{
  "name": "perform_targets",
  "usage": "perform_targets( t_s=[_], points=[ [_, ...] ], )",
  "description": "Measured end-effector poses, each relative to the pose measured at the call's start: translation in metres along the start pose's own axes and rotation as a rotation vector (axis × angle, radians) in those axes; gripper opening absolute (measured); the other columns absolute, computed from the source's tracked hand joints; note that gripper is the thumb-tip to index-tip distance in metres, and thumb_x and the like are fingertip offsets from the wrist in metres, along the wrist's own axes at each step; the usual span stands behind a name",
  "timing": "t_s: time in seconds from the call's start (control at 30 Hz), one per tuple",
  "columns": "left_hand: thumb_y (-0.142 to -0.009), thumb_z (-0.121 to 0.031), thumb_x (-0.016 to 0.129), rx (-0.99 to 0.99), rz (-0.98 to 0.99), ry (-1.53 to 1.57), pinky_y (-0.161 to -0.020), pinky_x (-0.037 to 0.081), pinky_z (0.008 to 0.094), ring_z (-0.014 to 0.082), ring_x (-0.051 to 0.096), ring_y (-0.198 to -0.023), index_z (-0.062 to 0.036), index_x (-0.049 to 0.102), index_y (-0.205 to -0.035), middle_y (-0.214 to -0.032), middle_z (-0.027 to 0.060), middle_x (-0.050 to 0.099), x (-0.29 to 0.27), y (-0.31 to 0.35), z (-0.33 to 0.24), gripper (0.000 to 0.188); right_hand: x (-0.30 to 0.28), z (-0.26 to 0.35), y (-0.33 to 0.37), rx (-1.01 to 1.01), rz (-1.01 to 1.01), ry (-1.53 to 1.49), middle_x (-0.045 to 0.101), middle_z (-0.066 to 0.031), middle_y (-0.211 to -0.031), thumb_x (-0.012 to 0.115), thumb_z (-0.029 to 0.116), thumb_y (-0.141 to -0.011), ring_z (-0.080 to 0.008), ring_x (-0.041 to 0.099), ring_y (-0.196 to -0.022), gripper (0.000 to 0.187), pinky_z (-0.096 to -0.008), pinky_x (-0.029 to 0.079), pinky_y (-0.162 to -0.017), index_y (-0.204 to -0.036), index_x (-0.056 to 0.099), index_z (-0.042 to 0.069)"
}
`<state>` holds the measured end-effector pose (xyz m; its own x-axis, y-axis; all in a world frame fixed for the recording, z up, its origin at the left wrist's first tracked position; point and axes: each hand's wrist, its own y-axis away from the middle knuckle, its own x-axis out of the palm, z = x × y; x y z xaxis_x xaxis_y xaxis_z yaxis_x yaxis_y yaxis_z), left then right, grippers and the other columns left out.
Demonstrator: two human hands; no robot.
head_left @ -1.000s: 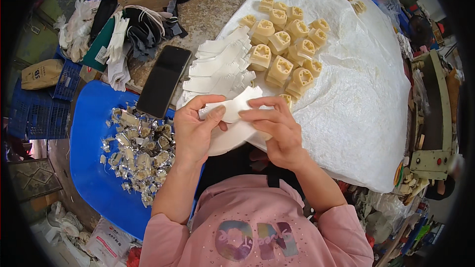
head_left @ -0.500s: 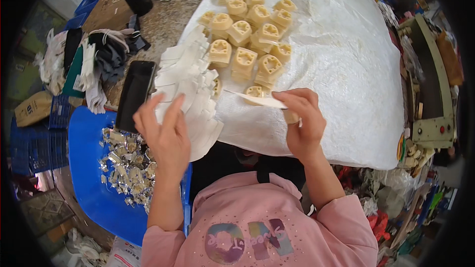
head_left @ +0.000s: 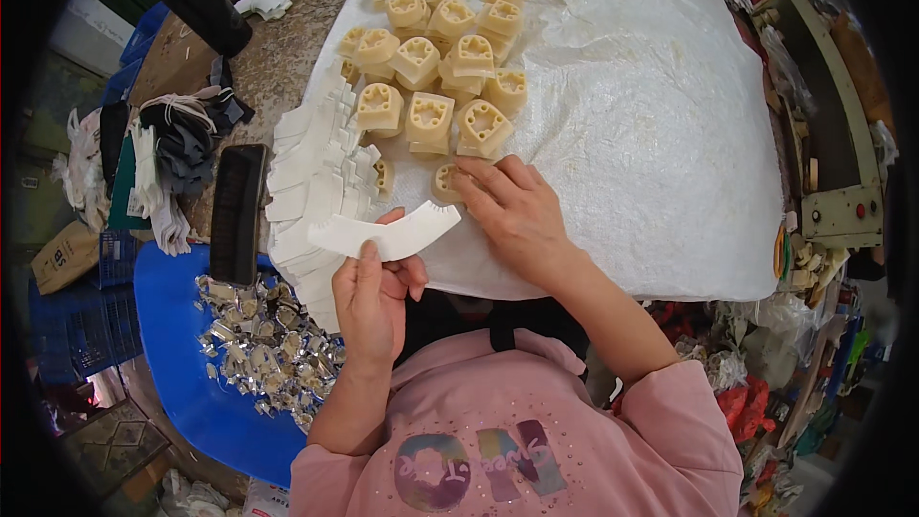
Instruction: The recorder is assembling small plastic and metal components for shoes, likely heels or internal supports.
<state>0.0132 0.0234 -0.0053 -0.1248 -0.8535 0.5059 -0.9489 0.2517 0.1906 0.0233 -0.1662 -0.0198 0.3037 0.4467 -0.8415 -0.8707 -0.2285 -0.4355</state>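
Workshop, mottled worktable (head_left: 299, 33), stacked cream parts (head_left: 430, 117)

From the wearer's head, the wide fisheye camera looks down and forward over the near pink cloth shirt (head_left: 469, 412), close above the bare left hand (head_left: 375, 299) and bare right hand (head_left: 522, 222), spanning a blue plastic tub (head_left: 187, 402) at left and glossy white sheeting (head_left: 651, 163) at right.

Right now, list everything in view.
Strip: one, white, left hand
Other strips: many, white, beside phone
Blocks: many, cream, on sheet
Sheet: one, white, on table
Table: one, brown, under sheet
Phone: one, black, left
Bin: one, blue, left
Scraps: many, silver, in bin
Cylinder: one, black, upper left
Cloths: several, mixed, upper left
Crates: several, blue, left
Bag: one, brown, left
Machine: one, green, right
Shirt: one, pink, bottom
Left hand: one, bare, pinching strip
Right hand: one, bare, at block
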Motion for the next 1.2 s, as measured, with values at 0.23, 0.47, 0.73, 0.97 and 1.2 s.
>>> perform_targets(
  t_s=[0.23,0.47,0.73,0.97,1.2],
  points=[
    [-0.100,-0.024,0.034,0.021,-0.009,0.007,-0.050,0.037,0.0251,0.0128,0.049,-0.062,0.0086,0.044,-0.125,-0.077,0.0118,0.058,-0.001,0.000,0.002,0.042,-0.011,0.000,0.013,0.015,-0.219,-0.202,0.055,-0.0077,-0.107,0.063,0.001,-0.061,-0.0263,0.051,-0.092,0.034,-0.0356,0.043,-0.073,-0.095,0.060,0.006],
    [-0.099,-0.019,0.037,-0.060,0.047,0.070,-0.055,0.040,0.0246,0.0139,0.050,-0.064,0.0067,0.042,-0.128,-0.077,0.0124,0.057,0.004,0.001,0.007,0.039,-0.089,-0.004,0.019,0.225,0.160,-0.093,0.052,-0.0126,-0.097,0.063,0.001,-0.063,-0.0296,0.049,-0.089,0.026,-0.0391,0.043,-0.076,-0.089,0.059,0.004],
    [-0.098,-0.017,0.037,-0.101,0.085,0.130,-0.059,0.041,0.0272,0.0152,0.052,-0.070,0.0091,0.043,-0.126,-0.081,0.0133,0.058,0.021,-0.003,0.008,0.038,-0.049,-0.014,0.039,0.276,0.046,-0.041,0.053,-0.0109,-0.091,0.066,0.002,-0.065,-0.0297,0.049,-0.089,0.026,-0.0370,0.044,-0.072,-0.090,0.060,0.002],
    [-0.100,-0.021,0.036,-0.109,0.139,0.134,-0.064,0.043,0.0260,0.0138,0.055,-0.074,0.0099,0.047,-0.122,-0.089,0.0121,0.061,0.014,-0.003,0.016,0.040,-0.037,-0.014,0.057,0.288,-0.183,-0.127,0.055,-0.0115,-0.092,0.066,-0.001,-0.069,-0.0297,0.054,-0.084,0.031,-0.0351,0.046,-0.069,-0.099,0.062,0.005],
    [-0.100,-0.018,0.038,-0.027,0.040,0.026,-0.070,0.046,0.0258,0.0137,0.058,-0.084,0.0104,0.049,-0.120,-0.106,0.0146,0.061,0.026,0.001,0.015,0.037,-0.055,0.022,0.039,0.192,-0.364,-0.707,0.062,-0.0162,-0.098,0.062,-0.011,-0.074,-0.0265,0.062,-0.084,0.035,-0.0325,0.051,-0.072,-0.106,0.058,0.004]
  ],
)
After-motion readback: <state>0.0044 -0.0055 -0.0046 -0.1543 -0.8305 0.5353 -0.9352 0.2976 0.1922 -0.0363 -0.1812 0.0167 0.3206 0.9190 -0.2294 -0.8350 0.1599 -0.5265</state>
